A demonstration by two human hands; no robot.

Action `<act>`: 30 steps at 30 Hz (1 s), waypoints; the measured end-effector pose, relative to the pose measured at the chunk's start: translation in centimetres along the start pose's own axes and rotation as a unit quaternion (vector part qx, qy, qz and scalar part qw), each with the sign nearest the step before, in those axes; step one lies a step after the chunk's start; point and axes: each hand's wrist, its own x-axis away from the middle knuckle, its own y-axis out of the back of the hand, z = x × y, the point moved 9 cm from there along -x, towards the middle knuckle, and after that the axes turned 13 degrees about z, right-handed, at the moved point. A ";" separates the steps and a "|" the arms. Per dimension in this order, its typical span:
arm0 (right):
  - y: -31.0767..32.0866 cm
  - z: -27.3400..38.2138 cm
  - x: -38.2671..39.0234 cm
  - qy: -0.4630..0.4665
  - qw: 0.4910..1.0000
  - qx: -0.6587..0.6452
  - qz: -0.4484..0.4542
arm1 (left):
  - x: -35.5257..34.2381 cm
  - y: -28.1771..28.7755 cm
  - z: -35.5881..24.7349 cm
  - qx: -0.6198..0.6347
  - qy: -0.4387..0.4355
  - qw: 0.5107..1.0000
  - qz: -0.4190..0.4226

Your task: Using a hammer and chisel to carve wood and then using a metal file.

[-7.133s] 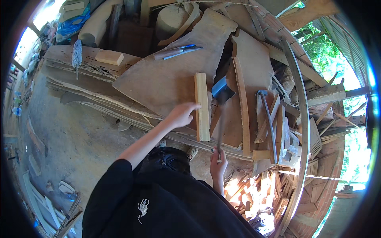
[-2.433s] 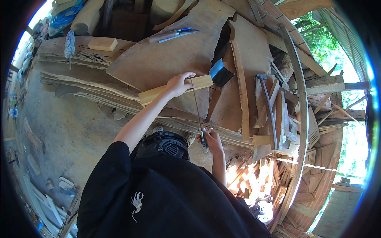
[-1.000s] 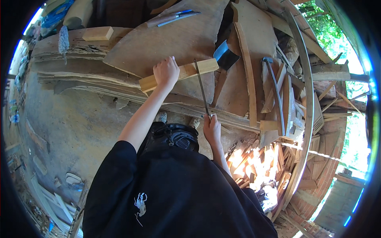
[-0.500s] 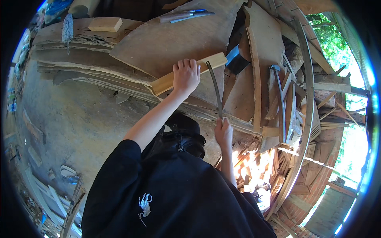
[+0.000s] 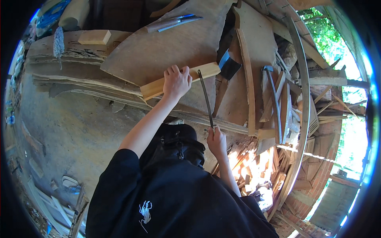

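Observation:
My left hand [image 5: 177, 84] is closed over a pale squared length of wood [image 5: 154, 89], pressing it onto a broad brown slab [image 5: 158, 51]. My right hand [image 5: 216, 142], nearer my body, grips the near end of a long, thin dark tool [image 5: 206, 97]. Its kind is not clear from above. The tool runs away from me, and its far tip lies over the wood, just right of my left fingers. Whether its edge cuts into the wood is hidden. Past the wood's right end sits a dark piece with a blue edge [image 5: 231, 65].
Slim tools with blue parts [image 5: 180, 22] lie on the slab's far side. A short wood block [image 5: 94, 37] and a grey fuzzy brush [image 5: 58, 43] are at far left. On the right, a long blue-headed tool [image 5: 274, 103] leans among planks, above sunlit wood scraps [image 5: 252, 170].
The whole view has shifted, so the bench sits slightly farther left and lower. Seen now, the dark tool looks straighter and narrower. Both hands keep their holds.

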 end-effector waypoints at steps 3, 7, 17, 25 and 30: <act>-0.4 0.2 -1.4 0.006 1.000 -0.011 0.021 | 0.0 0.0 0.4 0.006 0.002 1.000 0.010; -0.6 2.3 -5.3 0.024 1.000 -0.007 -0.002 | 0.1 0.0 -0.1 -0.007 -0.014 1.000 -0.009; 0.1 2.5 -5.8 0.011 1.000 -0.028 -0.007 | -0.8 -0.3 0.9 0.043 0.001 0.998 0.047; 0.1 2.7 -7.3 -0.006 0.998 -0.056 -0.011 | -1.4 0.3 0.5 0.049 -0.020 0.998 0.016; 0.3 2.6 -7.7 0.010 0.997 -0.070 -0.022 | -1.1 0.5 0.2 0.025 -0.029 0.999 0.012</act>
